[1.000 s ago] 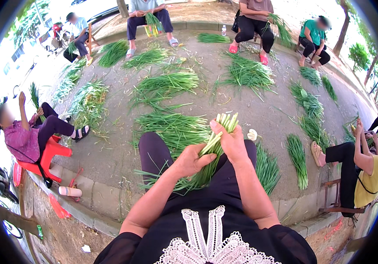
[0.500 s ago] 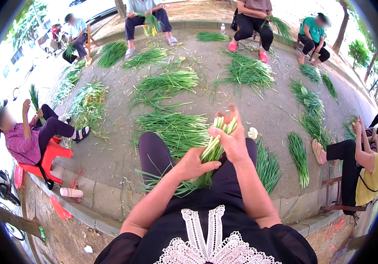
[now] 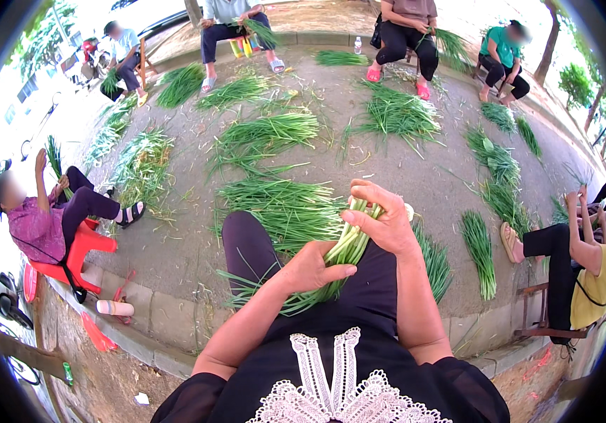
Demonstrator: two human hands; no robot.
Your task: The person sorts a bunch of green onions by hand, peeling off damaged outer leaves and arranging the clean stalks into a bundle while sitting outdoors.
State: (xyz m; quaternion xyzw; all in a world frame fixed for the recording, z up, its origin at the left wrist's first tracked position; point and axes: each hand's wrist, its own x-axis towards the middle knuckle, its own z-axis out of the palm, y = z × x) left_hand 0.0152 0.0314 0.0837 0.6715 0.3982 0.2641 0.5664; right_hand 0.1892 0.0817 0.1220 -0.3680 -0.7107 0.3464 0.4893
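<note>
A bunch of garlic chives (image 3: 346,248) lies across my lap, its pale stem ends pointing up and away from me and its green leaves trailing toward my left thigh. My left hand (image 3: 315,268) is wrapped round the stems at their middle, with the thumb across them. At the pale ends my right hand (image 3: 384,215) curls its fingers and thumb round the tips. Just beyond my knees a large pile of garlic chives (image 3: 278,208) lies on the ground. A tidy bundle (image 3: 431,264) sits beside my right knee, partly hidden by my forearm.
More chive piles (image 3: 268,137) spread over the paved ground, with another bundle (image 3: 478,254) to the right. A person on a red stool (image 3: 77,254) sits at left, another on a wooden chair (image 3: 550,310) at right. Several people sit along the far curb. A flask (image 3: 114,308) lies at left.
My right hand has turned and its fingers have closed down over the stem ends. The far person's chives have swung to the right. The person at right has raised a few strands.
</note>
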